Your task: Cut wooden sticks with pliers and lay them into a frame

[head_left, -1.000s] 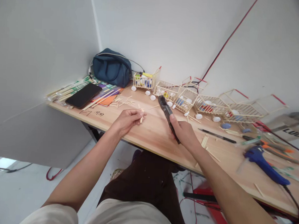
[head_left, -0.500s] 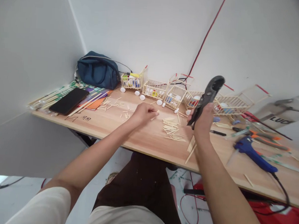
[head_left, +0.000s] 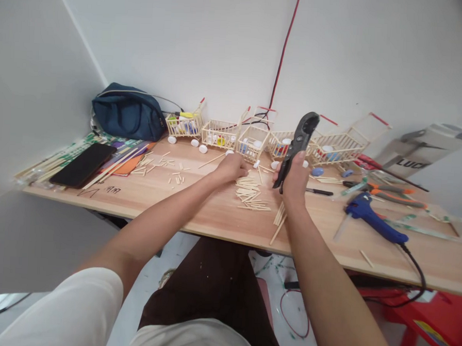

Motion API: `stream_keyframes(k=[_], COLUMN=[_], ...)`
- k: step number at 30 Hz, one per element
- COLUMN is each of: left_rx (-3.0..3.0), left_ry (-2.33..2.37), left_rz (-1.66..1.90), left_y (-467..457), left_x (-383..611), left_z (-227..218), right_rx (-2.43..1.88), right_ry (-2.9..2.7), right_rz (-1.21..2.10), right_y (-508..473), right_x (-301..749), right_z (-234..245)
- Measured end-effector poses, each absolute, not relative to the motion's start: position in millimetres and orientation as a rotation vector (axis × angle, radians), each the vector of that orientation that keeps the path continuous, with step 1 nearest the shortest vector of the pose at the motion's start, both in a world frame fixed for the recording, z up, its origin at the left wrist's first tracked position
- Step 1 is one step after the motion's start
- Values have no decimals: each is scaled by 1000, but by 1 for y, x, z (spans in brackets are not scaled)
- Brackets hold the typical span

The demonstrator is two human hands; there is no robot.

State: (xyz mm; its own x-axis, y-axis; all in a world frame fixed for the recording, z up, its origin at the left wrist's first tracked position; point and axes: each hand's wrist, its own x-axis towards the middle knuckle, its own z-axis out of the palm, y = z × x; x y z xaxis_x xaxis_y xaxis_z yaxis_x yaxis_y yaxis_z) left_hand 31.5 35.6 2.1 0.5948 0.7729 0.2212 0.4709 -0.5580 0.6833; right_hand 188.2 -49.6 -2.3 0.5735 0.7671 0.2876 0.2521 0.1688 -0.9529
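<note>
My left hand (head_left: 232,168) is closed, with its fingertips down at the far edge of a pile of short wooden sticks (head_left: 251,193). Whatever its fingers hold, if anything, is hidden. My right hand (head_left: 295,182) is wrapped round black pliers (head_left: 303,135) and holds them up off the table, tilted, just right of the pile. Below this hand lie a few longer wooden sticks (head_left: 278,224). Behind both hands stands a row of small stick-built shopping carts (head_left: 251,143) with white wheels and red handle bars.
On the left are a black phone (head_left: 83,164), a blue bag (head_left: 129,111) and loose sticks (head_left: 148,164). To the right lie a blue glue gun (head_left: 376,218), orange-handled pliers (head_left: 392,195) and a black pen (head_left: 319,192). A printed box (head_left: 421,152) leans at the back right.
My view has turned to the right. My left hand has moved right to the stick pile; a small pale bit at its fingertips no longer shows. My right hand still holds the pliers up.
</note>
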Motion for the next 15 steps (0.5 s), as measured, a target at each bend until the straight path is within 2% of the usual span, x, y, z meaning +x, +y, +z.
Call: stream_keyframes(k=[9, 15], left_rx=[2277, 2203], left_ry=[1390, 1504], left_rz=[834, 768], left_y=[62, 78], left_x=[-30, -53], left_z=[22, 9], right_rx=[-1377, -1411], right_ry=[-914, -924], right_rz=[481, 513], right_y=[-50, -45], right_x=[186, 189], right_z=[-1, -7])
